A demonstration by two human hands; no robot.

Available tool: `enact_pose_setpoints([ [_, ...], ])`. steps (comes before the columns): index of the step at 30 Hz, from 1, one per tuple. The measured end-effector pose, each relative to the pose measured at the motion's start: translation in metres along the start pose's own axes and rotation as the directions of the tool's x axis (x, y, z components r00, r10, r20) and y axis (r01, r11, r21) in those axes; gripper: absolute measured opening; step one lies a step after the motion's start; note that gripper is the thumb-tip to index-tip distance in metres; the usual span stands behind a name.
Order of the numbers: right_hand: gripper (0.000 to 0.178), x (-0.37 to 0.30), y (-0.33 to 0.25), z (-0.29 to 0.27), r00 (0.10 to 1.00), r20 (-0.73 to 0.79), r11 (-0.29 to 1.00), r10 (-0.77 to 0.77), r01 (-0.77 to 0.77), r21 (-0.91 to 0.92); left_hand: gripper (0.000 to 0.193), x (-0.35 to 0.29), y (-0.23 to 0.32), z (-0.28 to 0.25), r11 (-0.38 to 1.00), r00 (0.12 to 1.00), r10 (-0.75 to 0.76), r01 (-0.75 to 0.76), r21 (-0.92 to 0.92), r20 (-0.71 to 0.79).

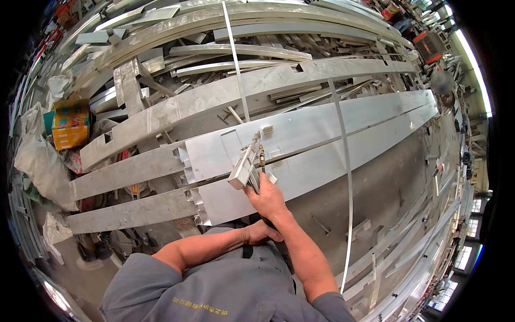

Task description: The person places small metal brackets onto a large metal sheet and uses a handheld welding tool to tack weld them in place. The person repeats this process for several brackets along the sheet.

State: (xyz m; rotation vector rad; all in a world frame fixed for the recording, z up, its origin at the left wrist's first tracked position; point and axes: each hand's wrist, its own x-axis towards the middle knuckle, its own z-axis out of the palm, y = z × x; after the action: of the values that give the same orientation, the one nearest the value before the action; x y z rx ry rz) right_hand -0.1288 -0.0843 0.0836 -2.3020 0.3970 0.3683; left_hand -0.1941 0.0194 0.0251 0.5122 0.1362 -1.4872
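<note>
My right hand (266, 197) is closed around the dark handle of a silver, boxy hand tool (245, 165) with a brass fitting. Its narrow tip lies over the farther of two long silver metal panels (316, 129), close to a small raised metal piece (267, 129). A rectangular outline shows on that panel, left of the tool. My left hand (261, 234) is by my waist, below the right wrist, fingers curled at a dark hose (271, 223). What its fingers close on is partly hidden. The nearer panel (300, 180) runs alongside, with a narrow gap between the two.
Long metal beams (236, 88) lie beyond the panels, with piled offcuts (300, 45) behind. Supporting bars (129, 214) stick out at left, near a yellow carton (71, 123) and a white sack (40, 155). More metal lengths (424, 268) line the right side.
</note>
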Motion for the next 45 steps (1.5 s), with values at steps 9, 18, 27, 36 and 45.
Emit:
enact_pose_setpoints([
  [9, 0.057, 0.008, -0.004, 0.005, 0.995, -0.002, 0.994, 0.104, -0.104, -0.045, 0.034, 0.005, -0.003, -0.022, 1.000, 1.000, -0.021, 0.022, -0.021, 0.015],
  [18, 0.054, 0.009, -0.007, 0.006, 0.996, -0.012, 0.995, 0.089, -0.090, -0.046, 0.037, 0.008, -0.007, -0.028, 0.999, 0.999, 0.003, -0.001, -0.042, 0.040],
  [27, 0.056, 0.012, -0.007, 0.009, 0.995, -0.030, 0.995, 0.090, -0.091, -0.041, 0.038, 0.001, 0.008, -0.021, 0.999, 0.999, -0.035, 0.036, -0.034, 0.031],
  [36, 0.058, 0.013, -0.012, 0.004, 0.992, 0.000, 0.989, 0.126, -0.126, -0.071, 0.041, 0.002, 0.006, -0.024, 1.000, 1.000, -0.013, 0.013, 0.012, 0.023],
  [45, 0.058, 0.011, -0.011, 0.004, 0.990, 0.005, 0.990, 0.138, -0.138, -0.036, 0.039, 0.001, 0.004, -0.023, 1.000, 0.999, -0.008, 0.008, -0.002, 0.041],
])
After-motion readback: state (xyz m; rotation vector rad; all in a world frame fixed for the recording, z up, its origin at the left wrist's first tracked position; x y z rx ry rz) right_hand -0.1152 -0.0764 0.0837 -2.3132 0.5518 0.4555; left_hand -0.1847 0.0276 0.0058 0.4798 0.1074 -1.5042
